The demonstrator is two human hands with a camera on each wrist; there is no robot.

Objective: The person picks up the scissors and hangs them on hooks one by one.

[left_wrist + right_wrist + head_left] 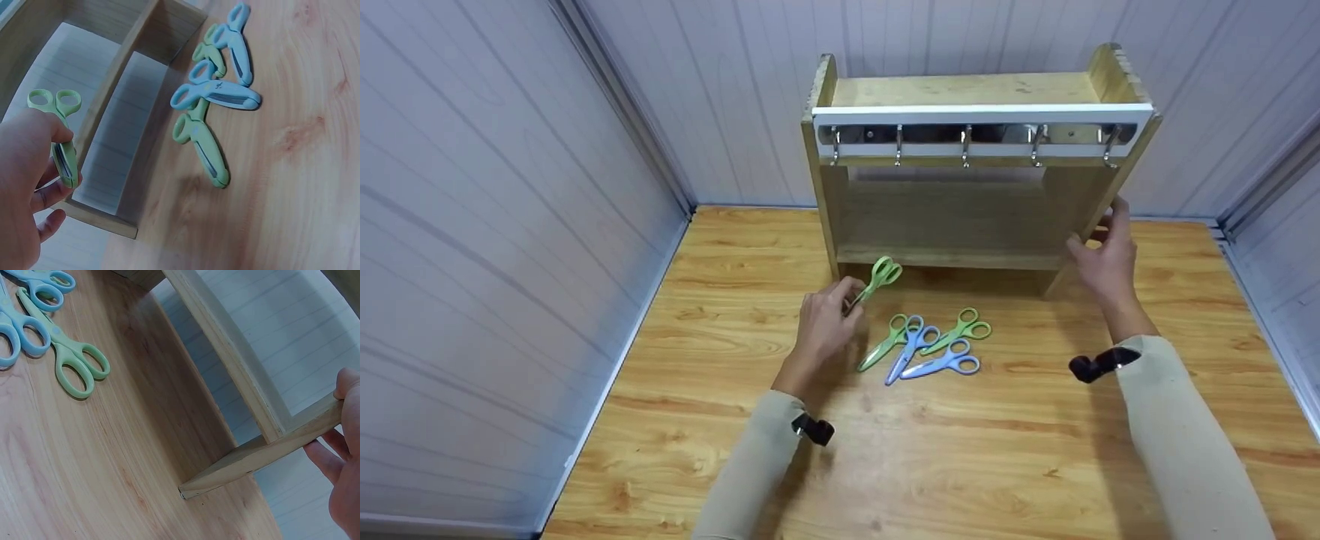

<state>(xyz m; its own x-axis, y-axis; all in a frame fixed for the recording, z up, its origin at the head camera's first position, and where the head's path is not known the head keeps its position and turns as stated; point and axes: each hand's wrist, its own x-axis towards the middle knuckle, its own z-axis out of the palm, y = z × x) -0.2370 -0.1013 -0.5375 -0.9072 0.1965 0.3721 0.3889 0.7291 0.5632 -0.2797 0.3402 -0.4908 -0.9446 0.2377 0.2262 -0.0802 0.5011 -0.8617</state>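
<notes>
1. Green scissors [872,288] are pinched between thumb and fingers of the left hand [829,319], in front of the wooden rack [960,91]
2. The right side panel [1080,199] is gripped by the right hand [1106,259]
3. The scissors are judged light, stiff and slick; the closed blades [67,169] are best pinched

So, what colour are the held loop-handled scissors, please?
Light green scissors, clearest in the left wrist view.
</notes>
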